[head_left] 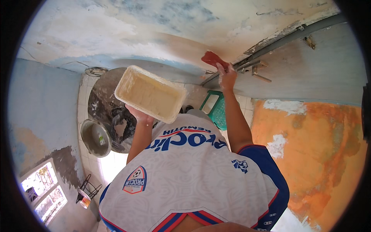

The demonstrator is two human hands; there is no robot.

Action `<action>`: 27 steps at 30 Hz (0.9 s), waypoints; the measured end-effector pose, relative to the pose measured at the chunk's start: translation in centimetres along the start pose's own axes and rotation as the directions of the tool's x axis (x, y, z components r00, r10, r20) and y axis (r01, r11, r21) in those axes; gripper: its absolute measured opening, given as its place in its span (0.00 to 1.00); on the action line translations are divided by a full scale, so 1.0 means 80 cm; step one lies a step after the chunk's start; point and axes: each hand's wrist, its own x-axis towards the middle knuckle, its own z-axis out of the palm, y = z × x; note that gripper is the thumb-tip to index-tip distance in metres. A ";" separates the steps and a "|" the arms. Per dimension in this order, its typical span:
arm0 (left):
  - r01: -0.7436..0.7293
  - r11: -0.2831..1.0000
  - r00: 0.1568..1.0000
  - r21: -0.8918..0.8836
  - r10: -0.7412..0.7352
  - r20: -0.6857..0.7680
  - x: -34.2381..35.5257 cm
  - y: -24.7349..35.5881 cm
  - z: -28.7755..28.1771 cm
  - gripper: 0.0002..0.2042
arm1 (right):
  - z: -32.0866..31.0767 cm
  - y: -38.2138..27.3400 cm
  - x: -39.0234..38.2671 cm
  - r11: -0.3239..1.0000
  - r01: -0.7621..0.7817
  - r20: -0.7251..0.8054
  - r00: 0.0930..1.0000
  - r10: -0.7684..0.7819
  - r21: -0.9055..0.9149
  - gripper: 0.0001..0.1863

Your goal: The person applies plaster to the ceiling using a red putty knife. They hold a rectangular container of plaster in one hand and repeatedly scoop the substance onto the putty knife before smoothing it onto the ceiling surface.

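Patchy wall [127,33]: spreading across the top of the frame.
Orange wall [309,154]: filling the lower right.
Rectangular tub [151,94]: tilting just left of centre, showing a pale coating inside.
Left hand [138,115]: supporting the tub's lower-left edge.
Right hand [227,78]: gripping the red scraper [212,58].
Scraper: pointing up-left, above centre; wall contact staying unclear.

Downward head-worn view (wide fisheye).
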 end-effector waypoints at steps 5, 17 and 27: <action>0.008 1.000 1.000 0.015 -0.008 0.004 0.006 0.012 -0.008 0.32 | 0.032 -0.015 0.020 0.988 -0.153 -0.095 0.984 0.150 -0.030 0.18; -0.010 0.995 0.999 0.104 0.016 -0.050 0.022 0.026 -0.016 0.32 | 0.047 -0.072 0.003 0.976 -0.215 -0.103 0.972 0.210 -0.041 0.19; -0.018 0.997 0.999 0.069 0.022 -0.047 0.020 0.012 0.003 0.32 | 0.035 -0.068 0.012 0.960 -0.025 -0.008 1.000 0.024 -0.280 0.25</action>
